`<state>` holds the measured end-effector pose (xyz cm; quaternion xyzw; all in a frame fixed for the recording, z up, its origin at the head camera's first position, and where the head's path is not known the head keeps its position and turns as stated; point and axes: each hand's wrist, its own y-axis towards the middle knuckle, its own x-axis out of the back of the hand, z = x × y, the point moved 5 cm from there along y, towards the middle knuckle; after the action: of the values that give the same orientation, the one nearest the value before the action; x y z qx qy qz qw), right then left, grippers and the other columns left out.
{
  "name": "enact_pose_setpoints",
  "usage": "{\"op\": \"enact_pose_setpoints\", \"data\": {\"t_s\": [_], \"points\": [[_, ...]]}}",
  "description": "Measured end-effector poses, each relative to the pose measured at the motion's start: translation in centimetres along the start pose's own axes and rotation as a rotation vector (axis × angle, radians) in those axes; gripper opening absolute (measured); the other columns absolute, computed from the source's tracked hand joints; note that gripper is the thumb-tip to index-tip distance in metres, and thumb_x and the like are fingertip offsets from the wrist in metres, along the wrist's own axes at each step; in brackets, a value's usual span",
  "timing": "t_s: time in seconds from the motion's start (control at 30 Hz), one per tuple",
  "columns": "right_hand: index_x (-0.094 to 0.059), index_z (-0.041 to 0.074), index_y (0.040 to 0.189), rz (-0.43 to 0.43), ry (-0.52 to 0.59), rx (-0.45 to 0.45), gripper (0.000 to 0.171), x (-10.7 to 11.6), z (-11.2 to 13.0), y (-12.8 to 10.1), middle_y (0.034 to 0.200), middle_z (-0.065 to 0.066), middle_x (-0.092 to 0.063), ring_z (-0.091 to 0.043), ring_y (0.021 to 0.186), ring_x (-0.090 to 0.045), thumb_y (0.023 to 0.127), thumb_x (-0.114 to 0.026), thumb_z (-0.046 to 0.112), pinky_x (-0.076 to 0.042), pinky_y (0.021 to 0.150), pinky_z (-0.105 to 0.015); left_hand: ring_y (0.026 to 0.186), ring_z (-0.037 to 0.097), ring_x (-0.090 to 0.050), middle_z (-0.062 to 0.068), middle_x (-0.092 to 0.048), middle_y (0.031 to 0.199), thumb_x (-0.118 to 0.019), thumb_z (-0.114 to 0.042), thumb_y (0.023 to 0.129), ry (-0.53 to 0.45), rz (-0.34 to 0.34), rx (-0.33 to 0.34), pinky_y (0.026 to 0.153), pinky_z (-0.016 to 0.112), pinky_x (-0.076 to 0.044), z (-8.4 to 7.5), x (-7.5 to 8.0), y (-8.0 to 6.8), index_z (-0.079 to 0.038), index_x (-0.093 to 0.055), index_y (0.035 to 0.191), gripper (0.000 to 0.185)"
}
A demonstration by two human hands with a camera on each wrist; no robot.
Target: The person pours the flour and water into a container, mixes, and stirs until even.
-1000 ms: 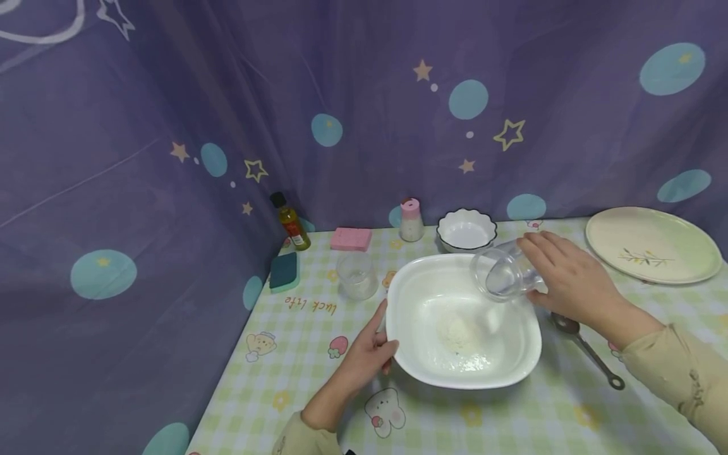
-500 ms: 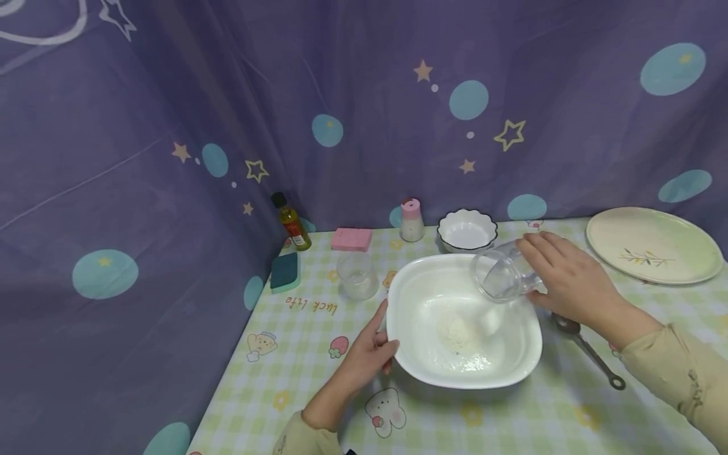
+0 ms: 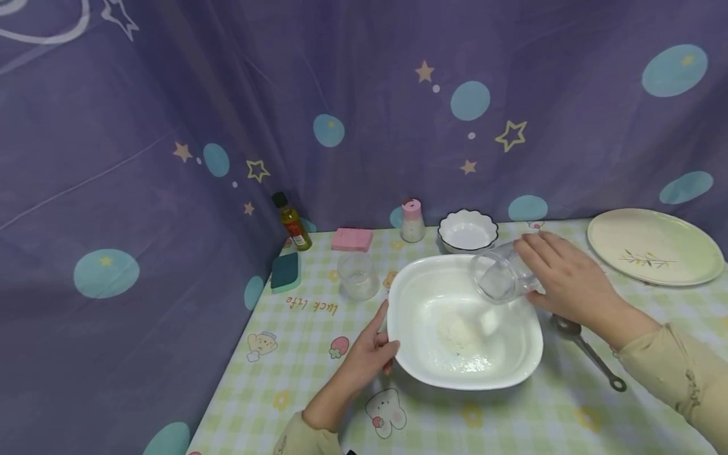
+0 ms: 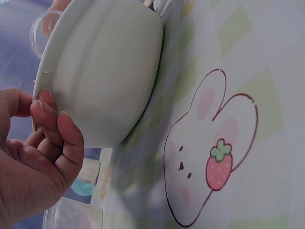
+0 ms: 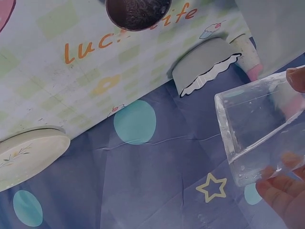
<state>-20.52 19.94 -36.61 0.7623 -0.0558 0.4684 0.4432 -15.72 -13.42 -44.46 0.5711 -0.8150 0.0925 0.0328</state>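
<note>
A deep white basin point(image 3: 421, 360) stands on the checked tablecloth, with a mound of whitish powder point(image 3: 459, 333) in its wet-looking bottom. My left hand point(image 3: 366, 357) grips the basin's left side; in the left wrist view its thumb and curled fingers point(image 4: 69, 138) close on the rim. Tipped over the basin's far right rim is a clear cup point(image 3: 506, 275), mouth facing down and left. My right hand point(image 3: 571, 278) holds it around its base end. The right wrist view shows the cup's clear bottom point(image 5: 259, 129) between thumb and fingers.
A second clear cup point(image 3: 358, 278) stands left of the basin. Behind are an oil bottle point(image 3: 292, 224), pink sponge point(image 3: 351, 239), pink-topped shaker point(image 3: 412, 224) and scalloped bowl point(image 3: 467, 232). A green sponge point(image 3: 285, 272) lies left, a dark spoon point(image 3: 591, 354) and oval plate point(image 3: 654, 246) right.
The cup in my right hand has tipped very slightly further over the basin, and the clear contents near its mouth look shifted. My left hand and the basin have stayed put.
</note>
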Motion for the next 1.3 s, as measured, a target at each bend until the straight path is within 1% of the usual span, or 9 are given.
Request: {"op": "enact_pose_setpoints", "data": {"t_s": [0.2,0.37,0.67,0.77,0.83,0.9,1.0,1.17,1.3], "points": [[-0.045,-0.007,0.133,-0.009,-0.011,0.01,0.097,0.0,0.1,0.1,0.126,-0.029,-0.05,-0.049,0.116,-0.045,0.051,-0.085,0.025,-0.037,0.1,-0.056,0.052,0.016,-0.049,0.013,-0.06,0.073,-0.055,-0.006,0.097,0.002,-0.002,0.001,0.051,0.024,-0.044,0.1,0.0,-0.1,-0.022,-0.01,0.158,0.078],[-0.045,-0.007,0.132,-0.012,-0.024,0.018,0.097,0.0,0.1,0.2,0.124,-0.029,-0.05,-0.05,0.114,-0.046,0.05,-0.085,0.025,-0.038,0.1,-0.056,0.051,0.015,-0.049,0.009,-0.059,0.072,-0.055,-0.006,0.097,0.009,-0.002,0.003,0.051,0.024,-0.044,0.1,0.0,0.0,-0.024,-0.01,0.158,0.078],[-0.044,-0.006,0.131,0.02,-0.052,0.023,0.096,0.0,0.0,0.4,0.123,-0.029,-0.049,-0.05,0.113,-0.047,0.051,-0.086,0.027,-0.037,0.101,-0.056,0.052,0.015,-0.049,0.007,-0.059,0.072,-0.055,-0.006,0.097,0.004,-0.004,0.011,0.051,0.023,-0.044,-0.2,0.1,0.0,-0.024,-0.011,0.158,0.078],[-0.045,-0.006,0.13,0.023,-0.053,0.03,0.095,0.0,0.0,0.5,0.122,-0.029,-0.049,-0.05,0.112,-0.047,0.051,-0.085,0.026,-0.038,0.1,-0.056,0.053,0.015,-0.048,0.007,-0.059,0.072,-0.054,-0.004,0.096,-0.006,0.002,0.011,0.052,0.023,-0.043,-1.4,-0.1,-0.5,-0.02,-0.011,0.158,0.077],[-0.045,-0.006,0.13,0.023,-0.055,0.035,0.094,0.0,0.0,0.5,0.122,-0.029,-0.049,-0.05,0.112,-0.047,0.051,-0.085,0.025,-0.038,0.1,-0.056,0.053,0.016,-0.048,0.007,-0.059,0.072,-0.054,-0.002,0.096,-0.007,0.005,0.015,0.052,0.022,-0.043,-1.6,-0.2,-0.5,-0.017,-0.01,0.158,0.077],[-0.045,-0.006,0.13,0.022,-0.057,0.04,0.094,0.0,0.0,0.5,0.122,-0.029,-0.049,-0.05,0.111,-0.047,0.051,-0.085,0.025,-0.038,0.1,-0.056,0.053,0.016,-0.048,0.007,-0.059,0.073,-0.054,-0.001,0.096,-0.006,0.005,0.018,0.052,0.022,-0.043,-1.5,-0.2,-0.5,-0.017,-0.01,0.158,0.078],[-0.045,-0.006,0.129,0.021,-0.06,0.043,0.092,-0.1,0.0,0.5,0.122,-0.029,-0.049,-0.05,0.111,-0.047,0.051,-0.084,0.024,-0.038,0.1,-0.057,0.053,0.016,-0.048,0.007,-0.06,0.073,-0.054,-0.003,0.096,0.002,0.003,0.022,0.051,0.023,-0.043,-0.1,0.0,0.0,-0.02,-0.009,0.158,0.078],[-0.045,-0.006,0.129,0.02,-0.062,0.045,0.091,-0.1,0.0,0.6,0.122,-0.029,-0.049,-0.05,0.112,-0.047,0.051,-0.083,0.023,-0.039,0.099,-0.057,0.052,0.016,-0.048,0.006,-0.06,0.073,-0.055,-0.006,0.097,-0.001,0.005,0.006,0.051,0.023,-0.044,0.0,0.0,0.0,-0.023,-0.009,0.158,0.079],[-0.045,-0.007,0.129,0.022,-0.067,0.048,0.093,-0.1,0.0,0.6,0.122,-0.03,-0.049,-0.051,0.114,-0.046,0.051,-0.084,0.023,-0.039,0.099,-0.057,0.052,0.014,-0.048,0.01,-0.06,0.073,-0.056,-0.007,0.096,0.003,0.007,-0.001,0.051,0.022,-0.044,-0.1,0.0,0.0,-0.023,-0.01,0.158,0.079]]}}
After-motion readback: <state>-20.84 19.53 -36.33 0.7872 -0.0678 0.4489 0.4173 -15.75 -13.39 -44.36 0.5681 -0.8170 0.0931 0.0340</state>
